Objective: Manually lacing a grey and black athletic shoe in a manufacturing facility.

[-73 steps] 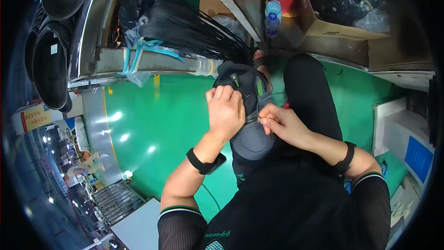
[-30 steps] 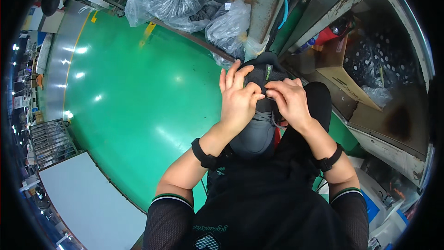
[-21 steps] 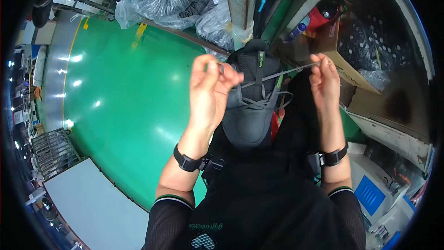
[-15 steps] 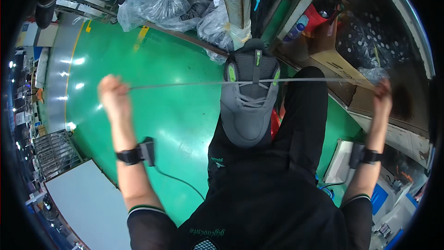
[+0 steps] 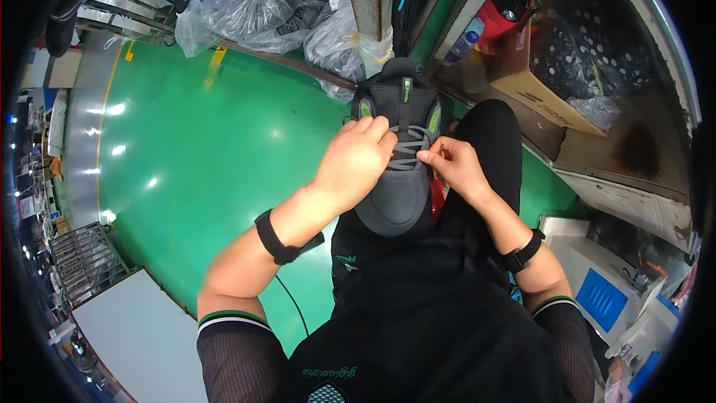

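Observation:
A grey sneaker (image 5: 391, 205) with a dark tongue and lime-green side patches rests on my lap, toe toward me. Its grey shoelace (image 5: 409, 148) criss-crosses over the tongue. My left hand (image 5: 358, 153) is closed at the left edge of the lacing, fingers curled over the lace and hiding part of it. On the opposite side, my right hand (image 5: 456, 166) pinches the lace between thumb and forefinger beside the lower crossings. The lace's loose ends cannot be made out.
Clear plastic bags (image 5: 261, 7) lie beyond the shoe, beside a worn metal post (image 5: 371, 0). At the right, a shelf holds an open cardboard box (image 5: 544, 97) and a red container (image 5: 496, 22). A white board (image 5: 142, 336) stands at lower left above the green floor (image 5: 201, 149).
Both hands have come inward from wide apart, where they held the lace stretched straight across the shoe. They are now at either side of the lacing.

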`<state>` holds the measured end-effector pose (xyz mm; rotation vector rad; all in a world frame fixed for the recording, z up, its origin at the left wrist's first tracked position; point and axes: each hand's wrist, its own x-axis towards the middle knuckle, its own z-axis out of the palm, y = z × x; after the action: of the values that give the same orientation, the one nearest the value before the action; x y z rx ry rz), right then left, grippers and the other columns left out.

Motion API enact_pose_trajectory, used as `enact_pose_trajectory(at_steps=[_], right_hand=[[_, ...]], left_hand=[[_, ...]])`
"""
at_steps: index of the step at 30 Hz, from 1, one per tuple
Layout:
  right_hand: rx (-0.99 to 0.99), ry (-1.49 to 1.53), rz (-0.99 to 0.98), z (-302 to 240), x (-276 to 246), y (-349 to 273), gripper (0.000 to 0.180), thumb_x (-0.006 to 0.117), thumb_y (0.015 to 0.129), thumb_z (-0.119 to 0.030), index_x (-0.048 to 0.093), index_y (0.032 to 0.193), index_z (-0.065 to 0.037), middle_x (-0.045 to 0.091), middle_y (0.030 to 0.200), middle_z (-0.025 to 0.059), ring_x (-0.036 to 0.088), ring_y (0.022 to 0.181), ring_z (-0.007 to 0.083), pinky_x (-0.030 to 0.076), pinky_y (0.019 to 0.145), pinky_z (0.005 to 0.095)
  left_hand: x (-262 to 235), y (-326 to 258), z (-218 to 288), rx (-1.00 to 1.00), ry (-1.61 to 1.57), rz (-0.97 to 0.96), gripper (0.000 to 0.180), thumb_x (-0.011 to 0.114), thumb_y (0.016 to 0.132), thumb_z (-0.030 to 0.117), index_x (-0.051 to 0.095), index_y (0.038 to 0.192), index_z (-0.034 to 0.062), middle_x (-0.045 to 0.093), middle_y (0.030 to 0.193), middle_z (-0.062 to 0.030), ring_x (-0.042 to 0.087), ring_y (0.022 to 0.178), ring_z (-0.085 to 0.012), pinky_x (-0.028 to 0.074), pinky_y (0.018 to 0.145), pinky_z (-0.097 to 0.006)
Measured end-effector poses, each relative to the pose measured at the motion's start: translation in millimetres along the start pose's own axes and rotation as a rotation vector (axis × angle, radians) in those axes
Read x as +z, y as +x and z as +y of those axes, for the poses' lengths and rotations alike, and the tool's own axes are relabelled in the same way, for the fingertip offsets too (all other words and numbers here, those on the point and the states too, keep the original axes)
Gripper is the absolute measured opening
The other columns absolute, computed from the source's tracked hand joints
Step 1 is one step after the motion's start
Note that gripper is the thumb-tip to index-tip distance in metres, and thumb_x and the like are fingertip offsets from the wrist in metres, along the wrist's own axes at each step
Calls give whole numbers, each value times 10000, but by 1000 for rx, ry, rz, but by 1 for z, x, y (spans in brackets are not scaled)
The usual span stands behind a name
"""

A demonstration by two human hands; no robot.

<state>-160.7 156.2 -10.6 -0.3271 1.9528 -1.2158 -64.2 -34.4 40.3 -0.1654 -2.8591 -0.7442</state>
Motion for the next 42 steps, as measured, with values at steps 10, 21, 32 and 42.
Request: enact_pose_trajectory(at_steps=[10, 21, 32, 42], right_hand=[[-170, 281, -52, 32, 19, 7, 139, 729, 816, -87, 603, 787, -35, 589, 676, -37, 492, 594, 16, 397, 543, 184], [86, 380, -116, 9, 9, 6, 192, 714, 846, -125, 553, 792, -36, 578, 662, 13, 510, 511, 45, 378, 460, 194], [14, 376, -206, 10, -4, 1, 122, 689, 834, -24, 571, 858, -8, 607, 715, 27, 557, 576, 57, 437, 516, 194], [-149, 641, 723, 173, -337, -93, 411, 519, 929, -90, 456, 1311, 48, 550, 766, -14, 439, 589, 50, 332, 501, 184]], left_hand=[[-32, 17, -29, 64, -18, -287, 179, 712, 696, 64, 540, 740, 50, 499, 770, -93, 557, 777, -300, 460, 662, -391], [-21, 11, -16, -112, -164, -220, 175, 700, 742, 71, 528, 767, 43, 489, 817, -106, 538, 826, -309, 434, 695, -414], [-35, 18, -36, 124, -24, -347, 199, 701, 721, 31, 538, 833, 41, 494, 841, -106, 536, 841, -301, 451, 703, -389], [-5, -47, -45, -794, -1445, 342, 350, 465, 976, 123, 473, 1311, 21, 588, 1005, -63, 527, 860, -88, 408, 699, -224]])
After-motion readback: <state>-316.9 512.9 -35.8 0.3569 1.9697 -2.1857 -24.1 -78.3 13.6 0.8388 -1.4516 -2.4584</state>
